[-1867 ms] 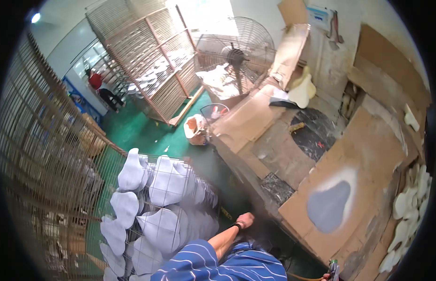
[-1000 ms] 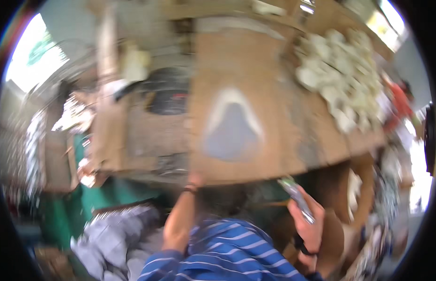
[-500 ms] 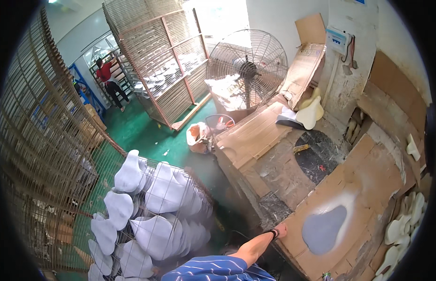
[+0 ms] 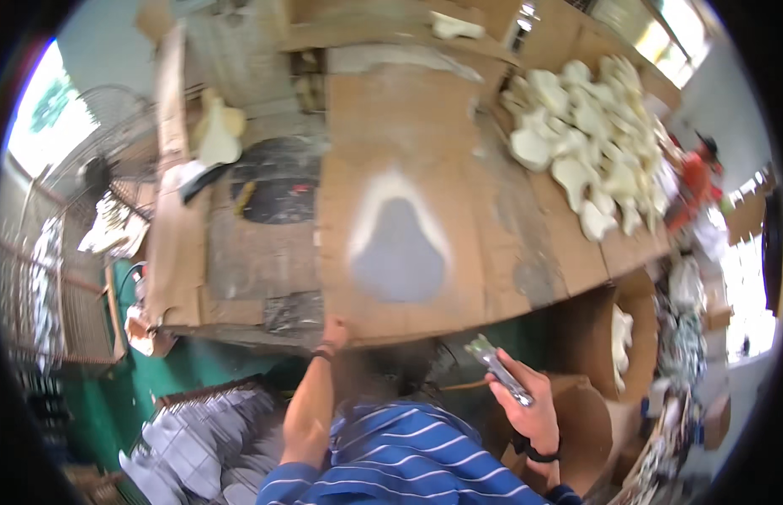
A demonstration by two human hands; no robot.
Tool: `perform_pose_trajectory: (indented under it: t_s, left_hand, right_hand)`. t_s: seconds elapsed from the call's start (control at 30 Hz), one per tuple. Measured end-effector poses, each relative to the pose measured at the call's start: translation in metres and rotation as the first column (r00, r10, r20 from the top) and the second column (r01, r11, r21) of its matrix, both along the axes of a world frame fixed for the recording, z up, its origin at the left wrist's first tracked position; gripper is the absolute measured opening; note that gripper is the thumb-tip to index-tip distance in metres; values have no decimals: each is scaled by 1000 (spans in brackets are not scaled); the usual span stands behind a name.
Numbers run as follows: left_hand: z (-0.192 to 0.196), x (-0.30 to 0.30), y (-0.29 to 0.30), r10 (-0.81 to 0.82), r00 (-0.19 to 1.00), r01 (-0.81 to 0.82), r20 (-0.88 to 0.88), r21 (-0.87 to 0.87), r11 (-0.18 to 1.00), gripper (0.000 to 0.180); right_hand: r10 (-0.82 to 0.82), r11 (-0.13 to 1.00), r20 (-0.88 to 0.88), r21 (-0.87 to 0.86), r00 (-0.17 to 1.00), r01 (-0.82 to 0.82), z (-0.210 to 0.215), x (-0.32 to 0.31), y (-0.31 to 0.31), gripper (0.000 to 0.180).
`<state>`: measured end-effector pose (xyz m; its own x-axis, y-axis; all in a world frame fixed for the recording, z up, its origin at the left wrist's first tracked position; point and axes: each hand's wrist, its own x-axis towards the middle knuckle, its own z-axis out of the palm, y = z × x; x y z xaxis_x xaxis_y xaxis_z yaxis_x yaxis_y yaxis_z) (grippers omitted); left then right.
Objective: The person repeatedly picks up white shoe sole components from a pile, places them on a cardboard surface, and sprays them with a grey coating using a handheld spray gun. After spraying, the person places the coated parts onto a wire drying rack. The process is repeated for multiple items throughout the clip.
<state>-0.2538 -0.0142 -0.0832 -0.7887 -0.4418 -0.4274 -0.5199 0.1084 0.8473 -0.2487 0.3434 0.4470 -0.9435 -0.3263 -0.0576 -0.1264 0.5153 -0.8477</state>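
My right hand is closed around a silvery spray gun with a greenish end, raised off the table's front edge and smeared by motion. At the front edge of the cardboard-covered table, my left hand is closed on the edge, its fingertips partly hidden. Just beyond it, a flat, grey, pear-shaped patch lies on the cardboard, ringed by white overspray. I cannot tell whether the patch is a separate piece. Cream seat-shaped pieces are heaped at the far right of the table.
A dark round disc lies left of the patch, with cream pieces behind it. Grey coated pieces sit on a rack at lower left. A large fan stands far left. Cardboard boxes and a person in red are at right.
My view has swung right, bringing the cream heap and my right hand with the spray gun into sight. My left hand stays at the table edge.
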Motion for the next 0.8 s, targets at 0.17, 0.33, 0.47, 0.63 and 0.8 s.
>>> perform_pose_trajectory:
  t_s: [0.17,0.33,0.47,0.63,0.8]
  left_hand:
    - [44,-6,7,-55,974,47,221,39,998,23]
    - [24,9,-17,-54,988,49,146,42,998,29]
    - [58,-4,2,-27,978,5,209,108,994,26]
    - [65,-4,-6,-36,975,1,221,155,988,30]
    - [57,-2,-8,-20,985,1,170,109,994,33]
  right_hand:
    - [-18,998,-160,63,987,28,2,1,10,44]
    - [-83,996,-164,27,983,89,3,4,6,46]
    - [39,992,-54,122,998,-32,10,8,18,48]
    - [10,996,-150,91,989,3,4,-5,13,50]
    - [-49,998,-200,33,979,57,-2,-8,17,48]
